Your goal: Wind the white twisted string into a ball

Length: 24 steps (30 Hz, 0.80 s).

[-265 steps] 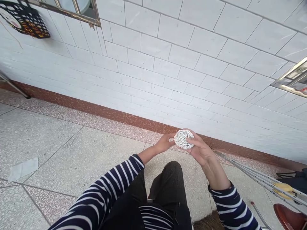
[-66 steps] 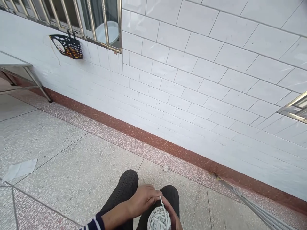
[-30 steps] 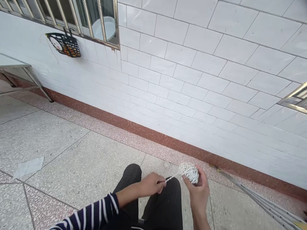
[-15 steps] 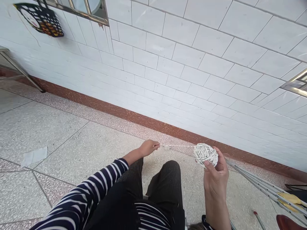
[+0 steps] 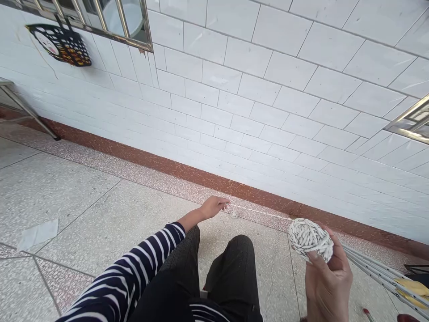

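In my right hand point(image 5: 330, 268) is a ball of white cord point(image 5: 310, 239), gripped between thumb and fingers at the right of the view. A single taut strand point(image 5: 259, 211) runs from the ball leftward to my left hand point(image 5: 214, 207), whose fingertips pinch it. A small pale lacy-looking piece point(image 5: 234, 213) shows just beneath the strand beside my left hand; whether it hangs from the strand or lies on the floor, I cannot tell. Both hands are in front of my knees point(image 5: 239, 250).
A tiled wall point(image 5: 231, 112) with a reddish skirting rises ahead. A patterned black bag point(image 5: 63, 44) hangs below a barred window point(image 5: 115, 22). Metal crutches point(image 5: 378, 268) lean at the right. A pale sheet point(image 5: 38, 235) lies on the speckled floor at left; a metal leg point(image 5: 31, 112) stands beyond.
My right hand has moved right and lower with the ball, and the strand between my hands is longer. My left hand has shifted slightly right. The view has tilted up a little.
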Tool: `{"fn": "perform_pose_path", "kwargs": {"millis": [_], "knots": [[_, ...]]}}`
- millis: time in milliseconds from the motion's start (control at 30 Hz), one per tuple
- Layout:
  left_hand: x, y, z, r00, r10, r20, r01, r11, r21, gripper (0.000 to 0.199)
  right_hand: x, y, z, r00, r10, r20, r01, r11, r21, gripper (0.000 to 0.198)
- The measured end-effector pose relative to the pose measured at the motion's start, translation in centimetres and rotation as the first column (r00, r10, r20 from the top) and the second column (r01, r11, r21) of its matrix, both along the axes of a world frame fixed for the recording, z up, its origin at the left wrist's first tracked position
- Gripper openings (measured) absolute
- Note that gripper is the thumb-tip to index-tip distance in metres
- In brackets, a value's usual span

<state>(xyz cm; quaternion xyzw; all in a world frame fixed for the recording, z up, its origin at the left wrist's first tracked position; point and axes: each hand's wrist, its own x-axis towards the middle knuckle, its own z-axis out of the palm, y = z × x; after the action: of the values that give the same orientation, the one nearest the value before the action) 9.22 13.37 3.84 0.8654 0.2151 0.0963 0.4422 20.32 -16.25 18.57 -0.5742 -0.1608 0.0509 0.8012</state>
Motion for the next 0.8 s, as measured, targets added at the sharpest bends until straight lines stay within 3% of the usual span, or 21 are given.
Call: {"fn": "perform_pose_path", "kwargs": {"millis": [167, 300, 433, 567, 700, 800], "knots": [[0.3, -0.6, 0.4, 0.996, 0.039, 0.076, -0.033, 0.996, -0.079, 0.035, 0.2, -0.1, 1.4, 0.998, -0.009, 0.061, 0.006, 0.999, 0.046, 0.060], [-0.1, -0.2, 0.0, 0.997, 0.070, 0.027, -0.071, 0.996, 0.052, 0.033, 0.8, -0.1, 1.8, 0.997, -0.076, 0.025, 0.074, 0.993, 0.090, 0.060], [-0.9, 0.1, -0.7, 0.995, 0.099, -0.031, -0.095, 0.988, 0.119, 0.032, 1.1, 0.0, 1.6, 0.998, -0.035, -0.048, 0.038, 0.997, 0.063, 0.058], [-1.3, 0.3, -0.5, 0.997, 0.074, -0.029, -0.068, 0.984, 0.167, 0.034, 1.3, 0.4, 1.9, 0.998, -0.050, 0.031, 0.046, 0.994, 0.098, 0.060], [-1.0, 0.9, 0.2, 0.981, 0.080, -0.175, -0.010, 0.929, 0.369, 0.034, 1.7, 1.3, 3.1, 0.999, 0.029, 0.014, -0.030, 0.994, 0.101, 0.050], [-0.6, 1.3, 0.7, 0.974, 0.098, -0.205, 0.004, 0.894, 0.448, 0.030, 1.5, 2.0, 4.0, 0.997, 0.071, 0.030, -0.074, 0.992, 0.105, 0.048]]}}
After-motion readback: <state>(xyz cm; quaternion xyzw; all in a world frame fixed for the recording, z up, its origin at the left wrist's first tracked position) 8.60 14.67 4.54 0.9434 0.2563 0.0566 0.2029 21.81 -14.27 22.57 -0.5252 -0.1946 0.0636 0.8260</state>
